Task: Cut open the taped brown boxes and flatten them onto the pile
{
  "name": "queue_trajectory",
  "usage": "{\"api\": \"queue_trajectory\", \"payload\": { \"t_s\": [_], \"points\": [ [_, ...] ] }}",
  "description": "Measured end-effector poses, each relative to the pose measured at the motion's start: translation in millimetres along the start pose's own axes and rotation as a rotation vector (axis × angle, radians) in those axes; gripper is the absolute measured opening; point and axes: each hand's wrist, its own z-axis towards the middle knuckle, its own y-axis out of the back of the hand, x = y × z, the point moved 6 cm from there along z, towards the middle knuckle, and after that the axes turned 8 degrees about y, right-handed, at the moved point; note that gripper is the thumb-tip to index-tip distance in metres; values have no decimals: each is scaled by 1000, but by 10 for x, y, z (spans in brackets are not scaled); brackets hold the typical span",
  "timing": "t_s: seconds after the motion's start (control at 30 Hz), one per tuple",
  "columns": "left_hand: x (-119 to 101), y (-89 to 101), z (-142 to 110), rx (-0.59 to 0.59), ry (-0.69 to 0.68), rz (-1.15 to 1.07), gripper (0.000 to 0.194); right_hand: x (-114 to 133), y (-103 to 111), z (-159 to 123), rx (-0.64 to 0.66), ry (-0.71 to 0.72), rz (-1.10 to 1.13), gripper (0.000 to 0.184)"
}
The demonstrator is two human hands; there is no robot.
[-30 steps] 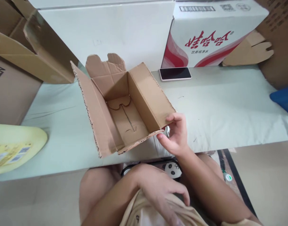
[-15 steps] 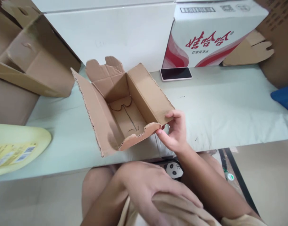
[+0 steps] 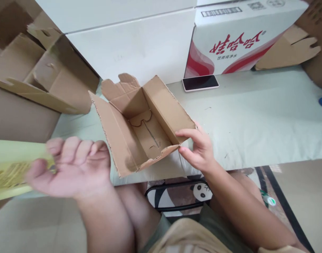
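"Brown, open-topped cardboard box [image 3: 150, 130]: sitting where?"
"Near the cloth-covered table [image 3: 250, 116]'s front edge; right hand [image 3: 195, 149] is pinching the box's near corner; bare-palmed left hand [image 3: 71, 165] is half-curling before a yellow-green plastic bottle [image 3: 12, 174], contact unclear."

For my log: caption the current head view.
Right hand grips open brown cardboard box by one corner; left hand curled in front of pale yellow plastic bottle.
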Motion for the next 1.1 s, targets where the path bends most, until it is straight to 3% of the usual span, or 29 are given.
{"api": "queue_trajectory", "payload": {
  "t_s": [0.1,0.2,0.33,0.5,0.63,0.8,0.93,1.0,1.1],
  "points": [
    [102,71,44,-348,-77,73,25,-11,42,60,33,-32,74,21],
    [161,31,13,-452,-121,165,24,-113,170,95,12,-144,163,36],
    [222,20,11,-361,-144,309,27,-293,317,29,-76,-303,223,45],
    [332,110,92,-203,-176,444,30,-266,217,61,17,-216,208,41],
    [358,154,126,-190,-213,431,32,-279,220,140,42,-258,244,51],
    [341,-63,19,-42,-301,433,41,-311,356,130,-80,-314,302,49],
    [405,-202,-75,99,-296,473,42,-322,310,83,-84,-342,233,36],
    [427,-237,-98,152,-318,530,44,-330,292,59,-156,-343,237,31],
    [434,-243,-99,166,-357,603,44,-351,270,20,-273,-360,303,72]
  ]
}}
